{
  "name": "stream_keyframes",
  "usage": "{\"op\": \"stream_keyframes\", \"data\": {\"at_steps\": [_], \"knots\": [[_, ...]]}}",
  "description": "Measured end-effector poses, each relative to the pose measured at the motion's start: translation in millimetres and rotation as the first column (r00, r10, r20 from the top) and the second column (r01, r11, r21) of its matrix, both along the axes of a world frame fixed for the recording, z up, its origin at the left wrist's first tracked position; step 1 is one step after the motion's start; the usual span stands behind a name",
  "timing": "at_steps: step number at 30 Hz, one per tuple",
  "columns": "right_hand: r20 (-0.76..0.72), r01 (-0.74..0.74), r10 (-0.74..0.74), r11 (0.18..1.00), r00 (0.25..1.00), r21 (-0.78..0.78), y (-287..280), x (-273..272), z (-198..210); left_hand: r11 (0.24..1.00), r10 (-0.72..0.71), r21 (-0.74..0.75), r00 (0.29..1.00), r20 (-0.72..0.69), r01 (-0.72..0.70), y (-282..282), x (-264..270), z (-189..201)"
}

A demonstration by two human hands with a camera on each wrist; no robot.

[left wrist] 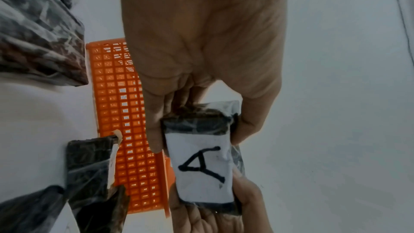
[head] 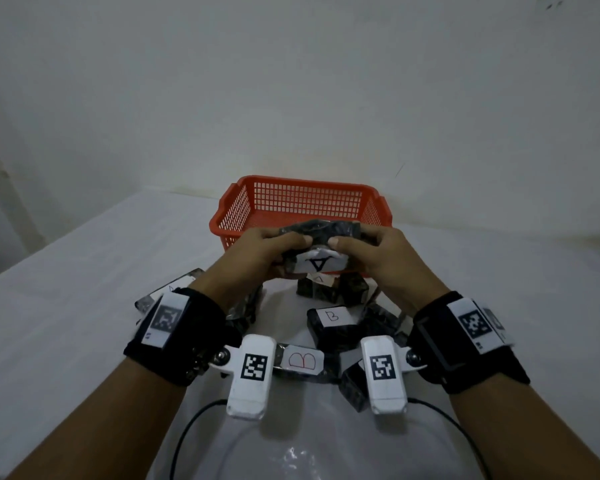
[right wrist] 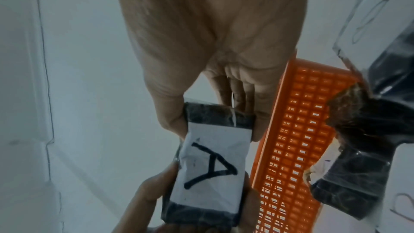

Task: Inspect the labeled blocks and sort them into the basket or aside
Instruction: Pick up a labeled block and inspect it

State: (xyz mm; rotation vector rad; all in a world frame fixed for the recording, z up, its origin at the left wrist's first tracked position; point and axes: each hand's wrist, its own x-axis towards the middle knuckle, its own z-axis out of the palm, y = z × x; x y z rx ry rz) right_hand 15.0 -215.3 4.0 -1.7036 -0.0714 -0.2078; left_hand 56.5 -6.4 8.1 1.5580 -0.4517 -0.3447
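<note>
Both hands hold one dark plastic-wrapped block (head: 317, 251) above the table, just in front of the orange basket (head: 302, 199). Its white label shows a black letter A (left wrist: 201, 167) (right wrist: 212, 167). My left hand (head: 267, 258) grips the block's left end with thumb on top. My right hand (head: 371, 258) grips the right end the same way. The basket (left wrist: 121, 112) (right wrist: 298, 130) looks empty inside. Under the hands lie more wrapped blocks: one labelled A (head: 321, 282), one labelled B in black (head: 331, 322), one labelled B in red (head: 300, 362).
Other dark wrapped blocks (head: 167, 292) lie left and right of the pile on the white table (head: 84, 271). A white wall rises behind the basket. Black cables (head: 187, 431) run from the wrist cameras near the table's front edge.
</note>
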Motion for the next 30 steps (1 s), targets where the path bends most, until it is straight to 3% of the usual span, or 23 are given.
{"op": "stream_keyframes", "data": {"at_steps": [6,12,17,21,26,30], "knots": [[-0.071,-0.026,0.027,0.999,0.997,0.019,4.2,-0.4,-3.3,0.997,0.045,0.062,0.994,0.097,-0.051,-0.8,-2.1,-3.0],[0.002,0.058,-0.058,0.997,0.998,-0.050,6.0,-7.8,-0.9,0.997,-0.032,0.071,0.996,0.087,0.026,-0.9,-7.0,-2.2],[-0.036,-0.004,0.000,0.995,0.999,-0.098,2.9,-10.1,-4.3,0.990,0.049,0.120,0.980,0.191,-0.072,2.9,-6.2,-0.8],[-0.002,0.022,-0.023,0.995,1.000,-0.098,-5.9,-20.3,-6.4,0.998,-0.045,0.041,0.996,0.074,0.042,10.0,-6.2,0.7],[0.022,0.020,-0.017,0.993,1.000,-0.120,-0.5,-24.2,-6.1,0.993,0.036,0.104,0.971,0.236,-0.062,5.6,-13.7,2.8],[0.060,0.048,-0.043,0.996,0.997,-0.071,0.1,-25.8,-4.0,0.993,-0.018,0.115,0.962,0.271,-0.014,4.7,-16.4,4.8]]}}
